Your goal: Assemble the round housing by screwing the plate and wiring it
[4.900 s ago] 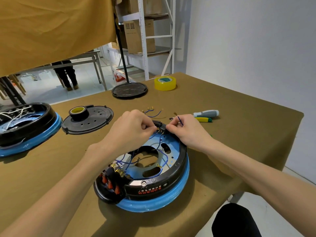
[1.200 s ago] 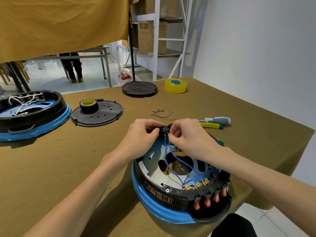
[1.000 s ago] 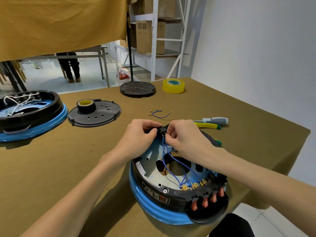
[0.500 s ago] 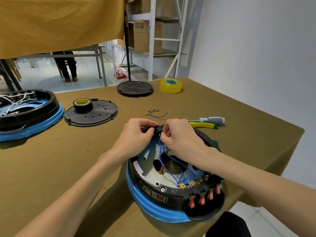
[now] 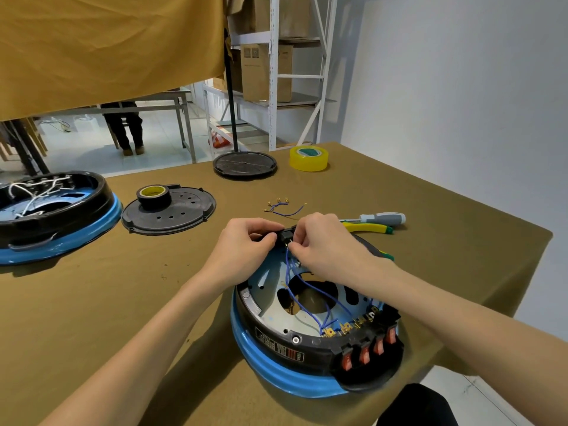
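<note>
While our left hand (image 5: pixel 246 244) grips the round housing's (image 5: pixel 307 358) glossy black rim, our right hand (image 5: pixel 322 244) pinches a thin blue wire (image 5: pixel 310 287) there; four orange switches (image 5: pixel 367 352) line its near edge on the table (image 5: pixel 92 302).

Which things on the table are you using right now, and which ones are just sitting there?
In use:
- round housing
- blue wires
- small black part at the far rim, pinched by the left hand and right hand

Just lying about:
- spare wires
- screwdriver
- yellow tape
- black tape on a cover plate
- second housing
</note>
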Tool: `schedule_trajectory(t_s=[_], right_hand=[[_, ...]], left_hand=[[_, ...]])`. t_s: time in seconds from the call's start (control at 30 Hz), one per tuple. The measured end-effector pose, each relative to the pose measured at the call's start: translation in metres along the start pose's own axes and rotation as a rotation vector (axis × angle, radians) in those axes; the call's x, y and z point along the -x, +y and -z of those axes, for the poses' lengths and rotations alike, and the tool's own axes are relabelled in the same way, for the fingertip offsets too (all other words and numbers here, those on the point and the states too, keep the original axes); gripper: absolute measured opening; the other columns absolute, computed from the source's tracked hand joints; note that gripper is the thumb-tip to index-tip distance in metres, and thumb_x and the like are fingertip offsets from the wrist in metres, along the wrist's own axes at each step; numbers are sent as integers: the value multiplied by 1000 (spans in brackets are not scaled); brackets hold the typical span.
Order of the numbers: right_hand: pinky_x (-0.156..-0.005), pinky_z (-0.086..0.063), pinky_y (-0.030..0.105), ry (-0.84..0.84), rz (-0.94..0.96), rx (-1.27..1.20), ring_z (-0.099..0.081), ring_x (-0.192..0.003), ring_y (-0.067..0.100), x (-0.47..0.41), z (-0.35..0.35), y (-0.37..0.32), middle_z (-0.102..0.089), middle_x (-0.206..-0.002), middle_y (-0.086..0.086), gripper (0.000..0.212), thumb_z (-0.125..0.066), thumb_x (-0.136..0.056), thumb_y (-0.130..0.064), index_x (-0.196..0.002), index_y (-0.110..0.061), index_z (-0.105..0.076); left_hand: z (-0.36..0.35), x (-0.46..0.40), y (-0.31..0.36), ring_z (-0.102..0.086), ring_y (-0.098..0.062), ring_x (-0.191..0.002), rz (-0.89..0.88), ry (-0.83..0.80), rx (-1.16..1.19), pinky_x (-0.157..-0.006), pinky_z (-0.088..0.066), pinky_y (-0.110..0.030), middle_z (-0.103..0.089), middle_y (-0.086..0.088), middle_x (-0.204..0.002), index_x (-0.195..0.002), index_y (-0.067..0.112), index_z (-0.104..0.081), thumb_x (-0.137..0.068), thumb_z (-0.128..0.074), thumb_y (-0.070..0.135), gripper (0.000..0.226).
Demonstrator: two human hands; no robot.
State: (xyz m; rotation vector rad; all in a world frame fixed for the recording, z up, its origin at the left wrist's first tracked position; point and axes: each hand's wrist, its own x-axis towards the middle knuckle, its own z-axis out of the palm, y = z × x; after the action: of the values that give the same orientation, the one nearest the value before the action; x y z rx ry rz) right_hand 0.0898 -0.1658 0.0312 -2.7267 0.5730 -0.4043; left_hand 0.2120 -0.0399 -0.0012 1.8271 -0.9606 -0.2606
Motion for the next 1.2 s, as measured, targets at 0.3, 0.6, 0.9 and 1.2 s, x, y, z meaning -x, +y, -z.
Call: schedule_trajectory(t_s=[0.3, 0.6, 0.9, 1.2], right_hand=[[-89, -54, 41, -195, 134, 36, -65, -101, 24, -18, 25, 40, -70, -117, 3, 29, -56, -102, -17, -128, -25, -67], [-55, -36, 33, -33, -184, 408, -46, -62, 25, -14, 31, 47, -47, -75, 7, 22, -64, -92, -11, -78, -10, -47], [-40, -36, 26, -209, -251, 348, -56, -52, 19, 1, 41, 30, -55, -73, 7, 20, -61, -88, -17, -74, -12, -48], [-49, -30, 29, -267, -115, 388, -44, -65, 17, 2, 43, 25, -45, -82, 5, 27, -61, -92, -10, -79, -18, -39]], left_hand=[[41, 12, -25, -68, -7, -89, 165, -23, -365, -64, -55, -16, -65, 10, -100, -119, 22, -67, -105, -53, 18, 20], [43, 21, -41, -59, -1, -83, 218, 36, -553, -70, -49, -21, -68, 6, -95, -92, 29, -63, -96, -70, 29, 8], [52, 14, -18, -62, -11, -85, 141, 292, -294, -67, -45, -23, -65, 2, -91, -103, 17, -63, -104, -56, 21, 9], [16, 29, 21, -63, -16, -87, 67, 185, -181, -75, -53, -28, -66, 3, -99, -97, 31, -66, -106, -48, 24, 21]])
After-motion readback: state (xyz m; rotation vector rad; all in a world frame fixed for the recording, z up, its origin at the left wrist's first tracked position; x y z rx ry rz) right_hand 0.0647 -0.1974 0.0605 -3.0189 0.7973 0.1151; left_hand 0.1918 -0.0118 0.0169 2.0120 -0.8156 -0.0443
